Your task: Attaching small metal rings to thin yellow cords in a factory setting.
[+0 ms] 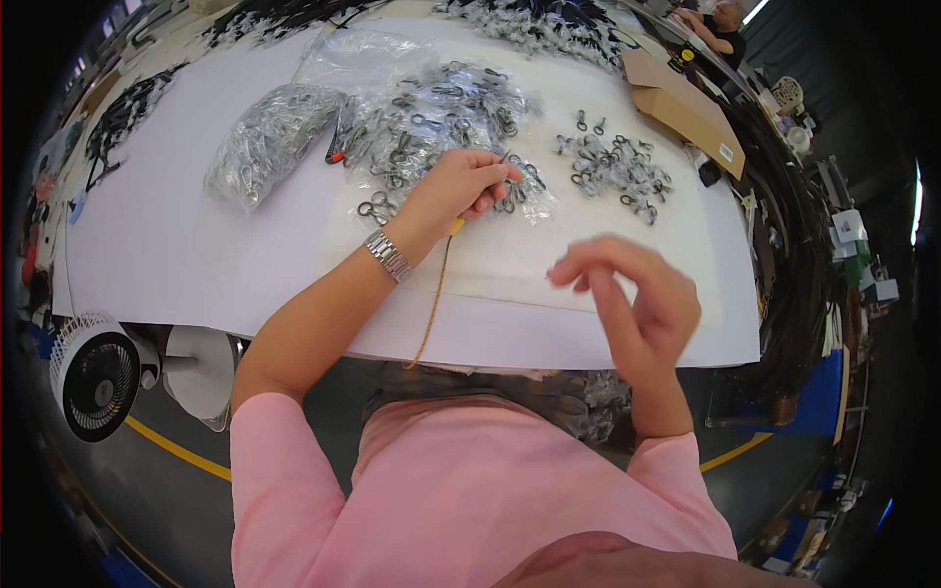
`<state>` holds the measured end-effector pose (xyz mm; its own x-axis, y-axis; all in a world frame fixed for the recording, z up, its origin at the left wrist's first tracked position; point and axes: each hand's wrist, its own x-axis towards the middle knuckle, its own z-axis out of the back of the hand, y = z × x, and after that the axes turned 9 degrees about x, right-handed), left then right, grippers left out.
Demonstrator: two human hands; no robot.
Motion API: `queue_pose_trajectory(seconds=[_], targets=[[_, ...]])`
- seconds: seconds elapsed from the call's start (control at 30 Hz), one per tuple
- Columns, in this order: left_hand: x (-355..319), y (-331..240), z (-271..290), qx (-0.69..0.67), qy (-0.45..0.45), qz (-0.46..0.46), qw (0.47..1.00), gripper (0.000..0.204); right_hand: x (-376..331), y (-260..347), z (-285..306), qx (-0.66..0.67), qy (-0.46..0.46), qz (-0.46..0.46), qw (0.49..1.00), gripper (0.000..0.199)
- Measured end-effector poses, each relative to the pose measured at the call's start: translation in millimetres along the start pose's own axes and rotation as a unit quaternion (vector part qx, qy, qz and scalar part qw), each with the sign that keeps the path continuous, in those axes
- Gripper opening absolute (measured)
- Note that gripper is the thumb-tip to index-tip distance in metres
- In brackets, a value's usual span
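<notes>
My left hand (pixel 469 186) is closed in a pinch over the near edge of a heap of dark metal eye hooks (pixel 421 122) in clear plastic. From its fingers pokes a thin dark tip, with the rest of the thing hidden by the hand. A yellow cord (pixel 434 304) hangs below that hand and runs to the table's front edge. My right hand (pixel 647 304) is raised to the right, slightly blurred, fingers loosely bent and nothing visible in them. Beyond it lies a smaller pile of eye hooks with clear pieces (pixel 618 169).
Left of the heap sits a full clear plastic bag (pixel 270 142), beside a red-tipped tool (pixel 336 155). An open cardboard box (pixel 686 108) stands at the back right. Black cords (pixel 549 24) lie along the far edge. A fan (pixel 98 382) is at lower left; another person (pixel 720 34) works far right.
</notes>
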<state>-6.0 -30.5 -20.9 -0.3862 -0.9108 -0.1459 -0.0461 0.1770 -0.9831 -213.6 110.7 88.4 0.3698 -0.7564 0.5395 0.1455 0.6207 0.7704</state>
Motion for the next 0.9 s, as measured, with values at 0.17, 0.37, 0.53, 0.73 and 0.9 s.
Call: queue_pose_trajectory(seconds=[0.17,0.37,0.53,0.73,0.9], targets=[[-3.8,-4.1,-1.4,0.008,-0.016,0.004,1.0,0.023,56.0,-157.9,23.4,-0.397,-0.001,-0.044,0.917,0.015],[-1.3,1.7,0.6,0.015,-0.019,-0.007,1.0,0.022,61.9,-202.3,29.1,-0.224,0.058,-0.26,0.937,0.02],[-6.5,-4.3,-0.3,0.05,-0.02,0.0,0.999,0.022,57.5,-192.9,16.0,-0.219,-0.027,-0.192,0.956,0.017],[-5.4,-4.3,-1.6,0.058,-0.025,-0.002,0.998,0.022,61.5,-208.1,25.7,0.124,-0.04,-0.314,0.94,0.009],[-2.8,2.2,0.3,0.02,-0.058,-0.021,0.998,0.026,60.5,-198.4,21.8,0.206,-0.053,-0.303,0.929,0.009]])
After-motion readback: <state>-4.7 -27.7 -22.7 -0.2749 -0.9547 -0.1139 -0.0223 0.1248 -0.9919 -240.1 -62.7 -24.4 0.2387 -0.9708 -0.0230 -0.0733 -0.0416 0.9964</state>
